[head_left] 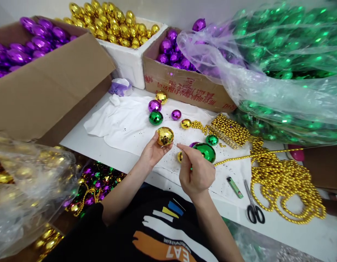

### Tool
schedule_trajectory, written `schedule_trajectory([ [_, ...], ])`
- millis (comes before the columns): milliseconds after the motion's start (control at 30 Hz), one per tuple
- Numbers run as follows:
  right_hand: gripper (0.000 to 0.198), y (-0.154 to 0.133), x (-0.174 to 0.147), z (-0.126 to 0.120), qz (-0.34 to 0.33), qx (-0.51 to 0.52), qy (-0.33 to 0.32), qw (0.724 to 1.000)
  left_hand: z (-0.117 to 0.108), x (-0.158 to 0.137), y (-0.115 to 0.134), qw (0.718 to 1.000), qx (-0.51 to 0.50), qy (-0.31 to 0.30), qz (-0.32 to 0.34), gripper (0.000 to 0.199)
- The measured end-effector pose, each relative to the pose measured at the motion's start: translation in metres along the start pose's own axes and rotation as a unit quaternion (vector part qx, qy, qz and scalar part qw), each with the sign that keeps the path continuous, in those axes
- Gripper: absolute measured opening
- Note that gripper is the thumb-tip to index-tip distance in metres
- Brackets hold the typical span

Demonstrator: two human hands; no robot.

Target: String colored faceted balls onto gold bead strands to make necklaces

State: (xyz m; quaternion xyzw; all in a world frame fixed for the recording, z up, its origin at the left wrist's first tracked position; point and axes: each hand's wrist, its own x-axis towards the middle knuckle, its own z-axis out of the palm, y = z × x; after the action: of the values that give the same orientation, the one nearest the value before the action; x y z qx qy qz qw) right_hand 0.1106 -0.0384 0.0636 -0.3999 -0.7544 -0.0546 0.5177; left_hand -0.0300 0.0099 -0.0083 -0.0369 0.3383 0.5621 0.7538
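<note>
My left hand (154, 151) is closed around a large gold faceted ball (165, 136), held above the white cloth. Facing it, my right hand (197, 171) pinches a thin strand whose tip points at the ball; whether it is thread or a needle I cannot tell. Just behind the right hand are a big green ball (206, 153) and a partly hidden small gold ball (179, 157). A gold bead string (234, 159) runs right from there. Beyond my hands lie a green ball (156, 117), purple balls (154, 106) and gold balls (161, 97).
Gold bead strings (285, 185) are heaped at right, near black-handled scissors (254, 209) and a green lighter (235, 187). Along the back stand a cardboard box (184, 85) and a white foam box (130, 65). Another cardboard box (53, 87) is left; a bag of green balls (288, 87) is right.
</note>
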Motion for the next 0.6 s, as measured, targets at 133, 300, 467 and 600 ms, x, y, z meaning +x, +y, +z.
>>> schedule_trajectory([
  [133,0.025,0.004,0.000,0.009,0.001,-0.017,-0.009,1.000,0.002,-0.001,-0.002,1.000,-0.010,-0.010,0.004,0.030],
  [300,0.023,0.008,-0.001,0.021,0.004,-0.030,-0.006,1.000,0.004,-0.001,-0.003,1.000,-0.024,-0.012,0.016,0.027],
  [467,0.025,0.009,-0.004,0.027,0.004,-0.032,0.004,0.999,0.002,-0.001,-0.002,0.999,-0.025,-0.015,0.016,0.027],
  [600,0.027,0.008,-0.006,0.030,0.002,-0.044,0.002,0.999,0.001,0.000,0.000,0.999,-0.025,-0.016,0.019,0.028],
])
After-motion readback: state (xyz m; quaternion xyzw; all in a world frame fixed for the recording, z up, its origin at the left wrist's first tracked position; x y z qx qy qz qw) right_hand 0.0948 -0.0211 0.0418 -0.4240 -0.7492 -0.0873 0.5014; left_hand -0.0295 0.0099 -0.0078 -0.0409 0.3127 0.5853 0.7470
